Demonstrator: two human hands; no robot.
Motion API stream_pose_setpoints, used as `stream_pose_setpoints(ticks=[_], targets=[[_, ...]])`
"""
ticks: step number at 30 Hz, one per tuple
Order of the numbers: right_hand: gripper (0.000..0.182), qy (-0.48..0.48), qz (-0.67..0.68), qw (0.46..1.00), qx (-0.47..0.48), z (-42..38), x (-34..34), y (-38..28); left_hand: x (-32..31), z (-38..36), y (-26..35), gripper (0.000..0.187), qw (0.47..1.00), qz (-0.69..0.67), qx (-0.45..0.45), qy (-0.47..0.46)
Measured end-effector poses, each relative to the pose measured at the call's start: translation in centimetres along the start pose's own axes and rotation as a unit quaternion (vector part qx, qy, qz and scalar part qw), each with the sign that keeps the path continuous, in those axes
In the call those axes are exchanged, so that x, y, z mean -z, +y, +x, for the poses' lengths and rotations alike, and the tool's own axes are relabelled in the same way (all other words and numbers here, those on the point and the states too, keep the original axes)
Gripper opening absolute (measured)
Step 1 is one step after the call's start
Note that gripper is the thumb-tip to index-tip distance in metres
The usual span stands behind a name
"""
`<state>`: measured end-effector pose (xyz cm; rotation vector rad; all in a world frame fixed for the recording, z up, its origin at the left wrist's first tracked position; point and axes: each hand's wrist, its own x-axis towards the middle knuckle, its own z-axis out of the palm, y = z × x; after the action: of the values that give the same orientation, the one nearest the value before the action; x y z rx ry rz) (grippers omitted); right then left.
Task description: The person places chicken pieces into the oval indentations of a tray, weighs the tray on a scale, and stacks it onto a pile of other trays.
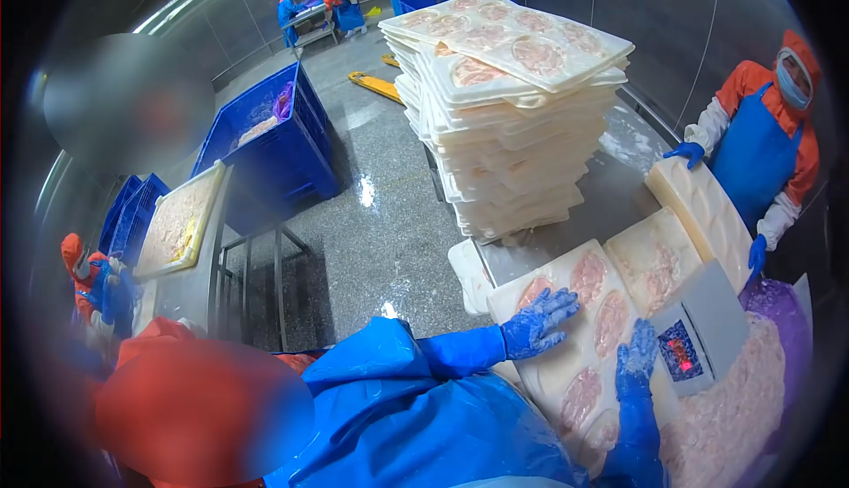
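My left hand (pixel 536 323), in a wet blue glove, is stretched out over a white tray (pixel 553 346) at the lower right. Its fingers are spread beside flat oval portions of pale pink raw meat (pixel 610 324) in the tray. My right hand (pixel 637 357), gloved likewise, lies with fingers extended at the tray's right side, close to a scale (pixel 679 353) with a red lit display. Neither hand shows anything in its grasp. A large heap of pale raw meat (pixel 734 399) lies to the right of my right hand, partly bordered by purple plastic.
A tall stack of white trays (pixel 504 152) stands on the metal table ahead. A co-worker (pixel 761 152) at right touches a pale block-shaped container (pixel 699 218). A red-hooded person (pixel 195 399) is close at lower left. A blue bin (pixel 265 152) and yellow pallet-jack forks (pixel 375 86) stand beyond.
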<state>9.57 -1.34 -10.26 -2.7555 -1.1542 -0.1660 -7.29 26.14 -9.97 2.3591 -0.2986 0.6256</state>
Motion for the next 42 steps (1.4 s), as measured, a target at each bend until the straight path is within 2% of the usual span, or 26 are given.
stream_pose_setpoints(ticks=[1, 5, 9, 11, 13, 15, 21, 23, 24, 25, 26, 27, 28, 29, 30, 32, 33, 35, 38, 39, 41, 42], targets=[[0.081, 0.028, -0.016, 0.999, 0.004, -0.2, 0.3, 0.1, 0.3, -0.3, -0.4, 0.060, 1.000, 0.016, 0.004, 0.009], [0.077, 0.024, -0.017, 0.999, -0.017, -1.6, -0.2, -1.2, 0.9, -0.5, -0.7, 0.058, 0.997, 0.067, 0.029, 0.009], [0.079, 0.020, 0.000, 0.999, -0.032, -2.4, 0.6, -1.8, 1.1, -0.1, 0.4, 0.058, 0.998, 0.044, 0.041, 0.000], [0.080, 0.027, -0.004, 0.999, -0.034, -2.5, 0.8, -2.7, 0.7, -0.5, -0.1, 0.059, 0.999, 0.044, 0.013, 0.018], [0.086, 0.011, 0.002, 1.000, 0.002, -3.6, 0.7, -4.2, 0.3, -1.0, 0.2, 0.059, 0.999, 0.037, 0.023, 0.003], [0.085, -0.011, 0.023, 0.999, -0.022, -3.8, 1.0, -4.5, 0.6, -0.7, 0.7, 0.060, 0.999, 0.034, 0.026, -0.011], [0.084, 0.009, 0.036, 0.998, -0.047, -5.8, -1.5, -4.3, -0.2, -0.6, 1.2, 0.058, 1.000, 0.003, 0.004, -0.007], [0.078, 0.080, 0.009, 0.996, 0.041, -6.1, -4.8, -1.9, -1.1, -0.4, 0.5, 0.059, 0.998, 0.017, -0.065, 0.009], [0.071, 0.097, 0.056, 0.992, 0.057, -6.1, -3.3, -2.1, -1.4, -0.4, 0.3, 0.059, 0.996, -0.002, -0.082, 0.016], [0.071, 0.101, 0.159, 0.982, 0.009, -6.2, -7.6, 0.6, -1.5, -0.3, -0.2, 0.059, 0.994, -0.031, -0.099, 0.020], [0.067, 0.131, 0.272, 0.952, -0.045, -7.1, -3.4, -0.3, -2.5, -1.3, -0.9, 0.059, 0.974, -0.221, 0.036, -0.031], [0.062, 0.131, 0.296, 0.937, -0.134, -8.4, 2.4, -2.2, -0.8, -0.1, 0.1, 0.055, 0.995, -0.086, -0.050, -0.008], [0.057, 0.174, 0.318, 0.916, -0.175, -10.1, 5.3, -3.0, 0.7, 1.2, 2.1, 0.053, 0.998, -0.032, 0.005, -0.059], [0.053, 0.229, 0.334, 0.892, -0.200, -11.6, 6.8, -2.6, 1.0, 2.3, 3.3, 0.054, 0.994, -0.037, 0.041, -0.097], [0.053, 0.225, 0.320, 0.890, -0.234, -14.1, 6.7, -1.7, 0.2, 2.9, 3.2, 0.056, 0.992, -0.025, 0.026, -0.124], [0.041, 0.252, 0.305, 0.866, -0.305, -17.6, 6.2, -0.9, -1.6, 4.7, 5.0, 0.064, 0.986, 0.004, -0.044, -0.163], [0.041, 0.253, 0.301, 0.864, -0.316, -18.8, 6.1, -1.1, -2.8, 5.7, 5.9, 0.068, 0.982, 0.008, -0.078, -0.170], [0.029, 0.332, 0.374, 0.794, -0.346, -21.1, 5.7, -2.5, -6.5, 6.6, 7.3, 0.072, 0.979, 0.013, -0.114, -0.169], [0.023, 0.355, 0.399, 0.755, -0.381, -23.7, 3.9, -3.0, -9.8, 6.8, 7.1, 0.077, 0.965, 0.038, -0.163, -0.201], [0.023, 0.357, 0.394, 0.753, -0.389, -24.5, 3.5, -2.7, -10.9, 6.6, 7.1, 0.078, 0.956, 0.058, -0.177, -0.228], [0.022, 0.347, 0.410, 0.754, -0.378, -24.5, 4.3, -2.8, -10.8, 6.6, 7.7, 0.078, 0.960, 0.001, -0.155, -0.235], [0.022, 0.325, 0.418, 0.763, -0.372, -24.7, 5.1, -2.8, -10.8, 6.7, 7.7, 0.078, 0.961, 0.032, -0.143, -0.236]])
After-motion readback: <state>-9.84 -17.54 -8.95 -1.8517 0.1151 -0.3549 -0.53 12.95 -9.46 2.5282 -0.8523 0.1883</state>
